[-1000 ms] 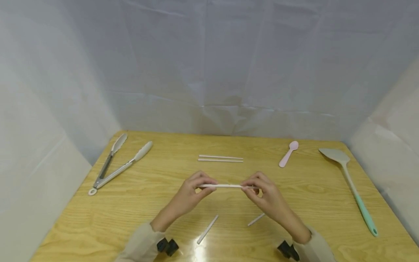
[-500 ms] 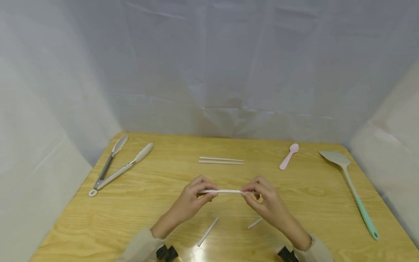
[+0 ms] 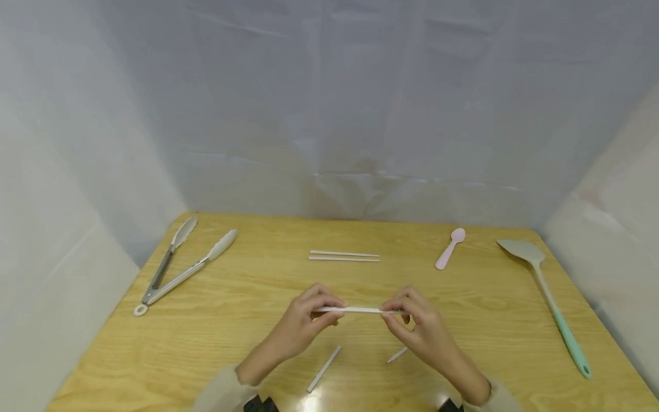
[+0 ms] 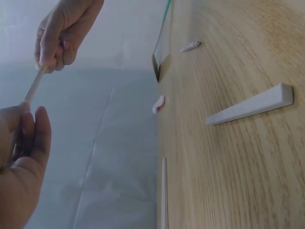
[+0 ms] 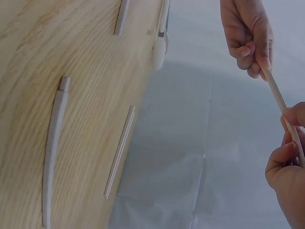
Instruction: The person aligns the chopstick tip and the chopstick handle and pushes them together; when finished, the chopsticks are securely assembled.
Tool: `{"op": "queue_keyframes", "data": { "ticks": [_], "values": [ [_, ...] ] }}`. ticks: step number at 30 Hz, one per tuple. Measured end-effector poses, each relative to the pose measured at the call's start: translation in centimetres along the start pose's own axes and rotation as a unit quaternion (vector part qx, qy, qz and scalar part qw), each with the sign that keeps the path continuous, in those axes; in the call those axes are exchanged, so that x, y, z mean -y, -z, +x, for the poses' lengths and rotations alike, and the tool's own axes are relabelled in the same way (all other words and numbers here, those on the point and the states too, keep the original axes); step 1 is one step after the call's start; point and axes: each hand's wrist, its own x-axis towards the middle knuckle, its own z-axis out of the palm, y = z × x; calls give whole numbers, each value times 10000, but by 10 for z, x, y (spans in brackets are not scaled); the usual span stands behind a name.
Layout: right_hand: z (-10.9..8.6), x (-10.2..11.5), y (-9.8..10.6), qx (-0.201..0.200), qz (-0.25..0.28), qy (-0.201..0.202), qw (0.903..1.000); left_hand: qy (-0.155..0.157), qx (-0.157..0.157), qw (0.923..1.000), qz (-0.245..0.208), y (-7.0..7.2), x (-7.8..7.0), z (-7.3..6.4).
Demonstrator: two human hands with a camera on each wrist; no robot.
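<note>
Both hands hold one thin, pale pinkish chopstick [image 3: 362, 310] level above the table. My left hand [image 3: 301, 323] pinches its left part between thumb and fingers, and my right hand [image 3: 422, 326] pinches the right part the same way. Between the fingertips the stick runs straight; its ends are partly hidden by the hands. Below on the table lie two shorter chopstick pieces: the left piece [image 3: 324, 369] slants under the left hand, and the right piece [image 3: 397, 355], partly behind the right hand, has a narrower peg at one end [image 5: 65, 84] in the right wrist view.
Two full-length chopsticks [image 3: 344, 260] lie side by side farther back on the wooden table [image 3: 206, 343]. Spread metal tongs [image 3: 177, 280] rest at the left. A pink spoon [image 3: 447, 255] and a turner [image 3: 571, 346] with green handle lie right. White sheets [image 3: 329, 114] enclose the table.
A small break seen at the chopstick's middle one second ago no longer shows. Both hands have come slightly lower and nearer with it. The view has tipped up a little.
</note>
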Motion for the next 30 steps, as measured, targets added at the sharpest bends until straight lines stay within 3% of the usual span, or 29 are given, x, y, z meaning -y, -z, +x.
{"op": "queue_keyframes", "data": {
  "ticks": [14, 19, 30],
  "values": [
    [-4, 4, -3, -48, 125, 25, 9999, -210, -74, 9997, 45, -4, 1, -5],
    [-2, 0, 1, 16, -5, -157, 9999, -211, -72, 9996, 170, -4, 1, -1],
    [6, -8, 7, 28, 42, -160, 9999, -320, -264, 9972, 617, 0, 4, 10]
  ]
}}
